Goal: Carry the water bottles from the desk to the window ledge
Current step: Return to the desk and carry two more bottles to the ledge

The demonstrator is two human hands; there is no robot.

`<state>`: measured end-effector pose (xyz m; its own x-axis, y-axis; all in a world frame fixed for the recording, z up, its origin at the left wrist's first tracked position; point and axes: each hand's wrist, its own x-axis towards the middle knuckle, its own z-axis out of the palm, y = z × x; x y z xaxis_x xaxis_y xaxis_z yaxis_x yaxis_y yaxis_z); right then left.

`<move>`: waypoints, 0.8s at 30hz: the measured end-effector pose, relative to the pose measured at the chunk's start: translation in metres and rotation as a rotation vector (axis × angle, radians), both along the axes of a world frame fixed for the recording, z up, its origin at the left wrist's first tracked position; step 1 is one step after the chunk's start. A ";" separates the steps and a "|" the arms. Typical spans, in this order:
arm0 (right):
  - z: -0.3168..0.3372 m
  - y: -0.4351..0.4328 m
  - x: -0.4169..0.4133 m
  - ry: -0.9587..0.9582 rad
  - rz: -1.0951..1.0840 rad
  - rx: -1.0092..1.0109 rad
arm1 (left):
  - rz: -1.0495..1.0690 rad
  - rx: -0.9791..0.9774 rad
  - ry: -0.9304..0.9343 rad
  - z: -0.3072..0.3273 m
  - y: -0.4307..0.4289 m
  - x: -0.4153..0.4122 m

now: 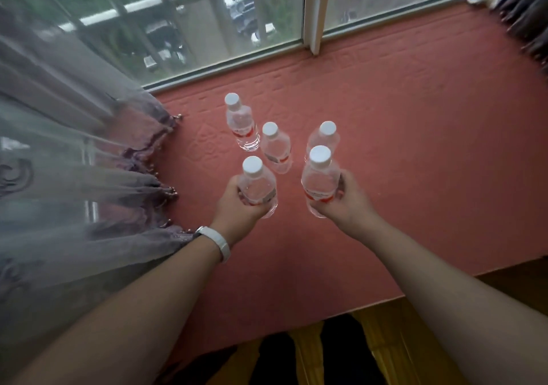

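Observation:
Three clear water bottles with white caps stand upright on the window ledge [415, 153], which is covered with a pink-red mat: one far left [241, 123], one in the middle [275, 150], one to the right [323, 138]. My left hand [237, 209] grips a fourth bottle [258, 185] around its body, just in front of the middle one. My right hand [347, 200] holds a fifth bottle [320, 180] with a red label, right in front of the right-hand standing bottle. Whether the held bottles touch the mat I cannot tell.
A sheer grey-purple curtain [74, 162] hangs over the ledge's left side. The window [207, 28] and its frame post [314, 10] close the far edge. A dark curtain [527, 19] hangs at the far right. The ledge's near edge [370, 304] drops to a wooden floor.

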<state>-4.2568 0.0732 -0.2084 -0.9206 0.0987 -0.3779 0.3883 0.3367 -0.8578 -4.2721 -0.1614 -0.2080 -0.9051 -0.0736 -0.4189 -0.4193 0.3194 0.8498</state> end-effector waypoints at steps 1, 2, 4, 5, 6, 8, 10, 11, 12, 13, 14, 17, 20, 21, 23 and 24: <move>-0.010 0.002 -0.001 -0.004 -0.003 -0.001 | -0.003 -0.005 0.005 -0.007 0.005 -0.002; -0.021 0.005 -0.002 -0.004 -0.011 -0.008 | -0.007 -0.014 0.009 -0.014 0.010 -0.004; -0.040 0.008 -0.003 0.006 -0.044 -0.008 | -0.011 -0.030 0.015 -0.028 0.018 -0.007; -0.048 0.008 -0.003 0.011 -0.066 0.004 | -0.006 -0.033 0.022 -0.035 0.021 -0.009; -0.056 0.008 -0.003 0.015 -0.087 0.016 | 0.001 -0.038 0.027 -0.042 0.024 -0.010; -0.070 0.009 -0.004 0.019 -0.121 0.022 | 0.011 -0.047 0.029 -0.052 0.029 -0.013; -0.083 0.011 -0.005 0.019 -0.139 0.019 | 0.009 -0.042 0.018 -0.061 0.035 -0.015; -0.089 0.012 -0.005 0.018 -0.139 0.017 | 0.008 -0.043 0.006 -0.066 0.037 -0.014; -0.095 0.013 -0.006 0.011 -0.133 0.016 | 0.014 -0.044 -0.005 -0.070 0.039 -0.013; -0.099 0.014 -0.006 0.000 -0.124 0.015 | 0.020 -0.048 -0.010 -0.074 0.040 -0.012; -0.102 0.015 -0.007 -0.003 -0.116 0.012 | 0.026 -0.054 -0.006 -0.076 0.041 -0.011; -0.106 0.017 -0.009 -0.003 -0.079 0.019 | 0.015 -0.075 0.001 -0.081 0.040 -0.010; -0.105 0.017 -0.007 -0.025 -0.059 0.043 | -0.029 -0.091 0.011 -0.080 0.040 -0.010; -0.103 0.018 -0.008 -0.036 -0.048 0.044 | -0.044 -0.094 0.007 -0.078 0.040 -0.010; -0.099 0.018 -0.013 -0.067 0.018 0.048 | -0.080 -0.089 0.009 -0.074 0.040 -0.010; -0.097 0.019 -0.016 -0.081 0.057 0.057 | -0.095 -0.086 0.006 -0.073 0.040 -0.009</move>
<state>-4.2732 0.0923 -0.3050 -0.8921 0.0703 -0.4464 0.4342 0.4075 -0.8034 -4.2808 -0.1218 -0.2813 -0.9121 -0.0230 -0.4093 -0.3788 0.4288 0.8201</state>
